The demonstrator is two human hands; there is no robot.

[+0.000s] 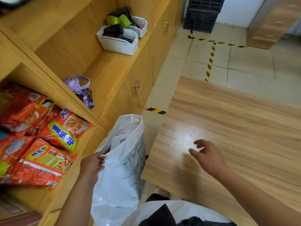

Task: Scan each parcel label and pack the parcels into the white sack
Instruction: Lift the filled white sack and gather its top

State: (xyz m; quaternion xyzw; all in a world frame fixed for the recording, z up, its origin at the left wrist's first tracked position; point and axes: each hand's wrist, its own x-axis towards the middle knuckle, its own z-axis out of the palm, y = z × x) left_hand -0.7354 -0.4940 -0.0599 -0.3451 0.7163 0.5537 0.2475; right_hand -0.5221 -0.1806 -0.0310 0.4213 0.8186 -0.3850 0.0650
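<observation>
Because its mouth must stay open to receive parcels, the white sack [120, 162] is kept upright on the floor in the gap between the wooden shelf unit [91, 66] and the counter [236, 128], its near rim pinched and lifted. Contents: at least one pale parcel [119, 138] bearing a printed label is seen inside the mouth; how many more lie beneath cannot be told. Left hand [92, 165]: its grip is closed on the sack's rim, fingers folded over the plastic, evidently so that the opening is held wide and the soft sides are kept from slumping. Right hand [208, 155]: held just over the counter's surface, its grip apart and empty, fingers loosely curled; it is judged to be free for fetching the next item. No parcel and no scanner are seen on the visible part of the counter, so the packing is judged to be far along or finished, though parts of the counter lie out of view. Surroundings, outward: red and orange snack packets [42, 144] are heaped on the nearest shelf; a purple bottle [76, 84] is stood on the shelf above; two white baskets [122, 36] of dark oddments are set farther along. Yellow-and-black tape [210, 62] is laid across the tiled floor, and a dark crate [202, 15] is stacked by the far wall.
</observation>
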